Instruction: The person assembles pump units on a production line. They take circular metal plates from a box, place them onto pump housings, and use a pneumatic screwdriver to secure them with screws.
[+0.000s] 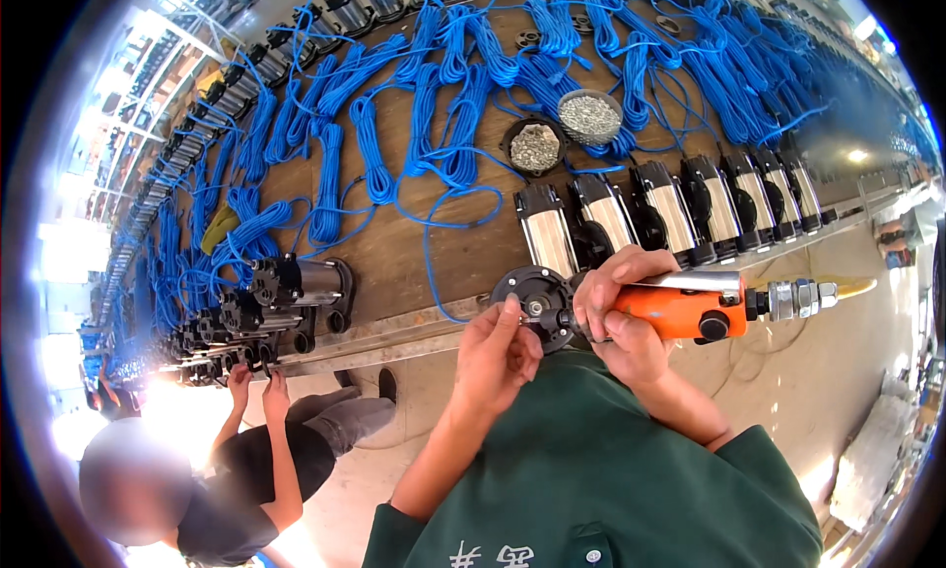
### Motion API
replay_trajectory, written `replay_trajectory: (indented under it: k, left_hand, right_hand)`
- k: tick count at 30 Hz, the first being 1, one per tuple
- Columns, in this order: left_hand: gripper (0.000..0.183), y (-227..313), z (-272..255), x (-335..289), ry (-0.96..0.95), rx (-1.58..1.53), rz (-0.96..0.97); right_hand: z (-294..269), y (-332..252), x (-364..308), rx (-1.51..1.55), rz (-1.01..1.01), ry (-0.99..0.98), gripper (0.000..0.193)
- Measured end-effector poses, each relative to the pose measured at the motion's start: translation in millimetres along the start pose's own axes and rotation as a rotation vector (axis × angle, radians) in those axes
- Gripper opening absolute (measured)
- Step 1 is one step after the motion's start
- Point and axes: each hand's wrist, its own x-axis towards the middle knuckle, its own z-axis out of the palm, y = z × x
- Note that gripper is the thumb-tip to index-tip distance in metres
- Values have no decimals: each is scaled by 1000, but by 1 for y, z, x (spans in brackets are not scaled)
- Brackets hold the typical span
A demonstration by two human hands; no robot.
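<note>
My right hand [628, 317] is wrapped round an orange air-powered screwdriver [685, 312], whose hose fitting points right. The tool's dark nose reaches left to a round black pump end [525, 284] at the table's near edge. Beside that nose, my left hand [493, 359] has its thumb and fingers pinched together near the bit. Whatever sits between those fingertips is too small to make out. Just beyond, a row of silver-and-black pump bodies [603, 213] lies along the edge.
Two bowls of small metal fasteners, one dark [514, 164] and one grey [617, 134], stand behind the pumps. Coiled blue cables [370, 154] cover much of the brown table [414, 263]. At left, a co-worker [246, 460] has both hands at another pump row [296, 284].
</note>
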Motion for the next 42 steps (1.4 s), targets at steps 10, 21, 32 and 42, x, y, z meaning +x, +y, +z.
replay_trajectory:
  k: [10, 21, 32, 42]
  left_hand:
    - [36, 13, 29, 26, -268, 1066, 100]
    - [45, 22, 42, 43, -384, 1485, 69]
    - [35, 83, 93, -86, -1472, 4, 635]
    - [32, 95, 111, -84, -1524, -77, 548]
  right_hand:
    - [-60, -1, -14, -12, -68, 275, 33]
    - [-71, 26, -19, -95, 137, 381, 35]
    - [-58, 22, -10, -356, 228, 71, 21]
    - [-59, 10, -12, -265, 243, 245, 31]
